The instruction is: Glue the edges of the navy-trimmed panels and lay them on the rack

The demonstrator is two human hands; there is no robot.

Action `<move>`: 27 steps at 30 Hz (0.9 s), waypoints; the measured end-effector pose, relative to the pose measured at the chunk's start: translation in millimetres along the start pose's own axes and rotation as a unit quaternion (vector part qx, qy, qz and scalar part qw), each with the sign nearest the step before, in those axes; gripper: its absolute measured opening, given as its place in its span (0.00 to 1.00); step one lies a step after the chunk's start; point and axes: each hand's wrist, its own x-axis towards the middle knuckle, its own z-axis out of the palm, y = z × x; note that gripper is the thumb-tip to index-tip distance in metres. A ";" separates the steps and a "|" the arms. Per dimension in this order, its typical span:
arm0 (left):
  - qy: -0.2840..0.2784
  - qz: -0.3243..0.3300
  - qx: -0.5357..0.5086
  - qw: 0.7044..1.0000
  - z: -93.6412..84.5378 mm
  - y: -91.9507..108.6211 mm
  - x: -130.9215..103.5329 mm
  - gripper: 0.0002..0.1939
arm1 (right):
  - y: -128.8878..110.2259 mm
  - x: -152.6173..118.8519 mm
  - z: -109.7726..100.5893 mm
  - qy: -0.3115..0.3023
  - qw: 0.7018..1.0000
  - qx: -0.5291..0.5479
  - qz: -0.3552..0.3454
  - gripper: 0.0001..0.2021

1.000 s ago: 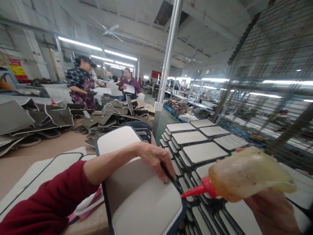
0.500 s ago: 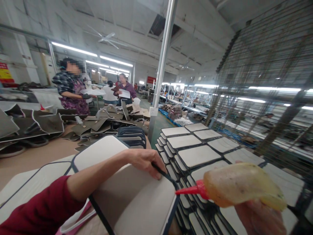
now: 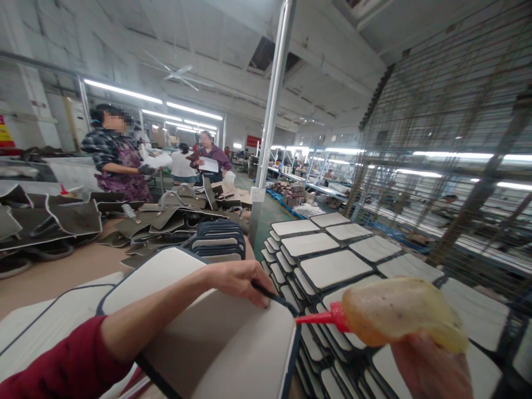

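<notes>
My left hand (image 3: 241,280) reaches across and is closed on the upper edge of an off-white panel (image 3: 249,354) with a dark border strip. The panel is bent up and tilted toward me. From the right, my right hand (image 3: 434,360) grips a translucent, yellowish squeeze bottle (image 3: 394,310) lying nearly level, with amber liquid inside. Its red nozzle (image 3: 320,317) points left, and the tip is at the panel's border just below the upper right corner. Whether the tip touches the border I cannot tell.
Layered rows of similar panels (image 3: 336,266) spread out at the right. Beyond my left arm lies a stack of dark-edged pieces (image 3: 218,241). Olive bag parts (image 3: 162,219) cover the table behind. A metal post (image 3: 272,105) rises ahead. Two co-workers stand farther back, holding pale sheets.
The whole view has shifted slightly. The nozzle tip sits a little higher on the border, nearer the corner. Both hands keep their holds.
</notes>
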 end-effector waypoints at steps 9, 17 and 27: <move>0.025 -0.032 0.005 0.999 0.8 -0.9 -4.2 0.19 | 1.3 -9.1 5.9 0.019 0.999 0.019 0.026 0.24; 0.025 -0.039 -0.008 0.999 0.0 -5.8 -2.5 0.16 | 5.1 -2.6 2.5 0.013 1.000 0.003 -0.008 0.26; 0.024 -0.050 -0.049 0.997 -3.2 -13.8 2.1 0.15 | 14.7 -11.8 -14.1 0.010 0.998 -0.006 0.055 0.29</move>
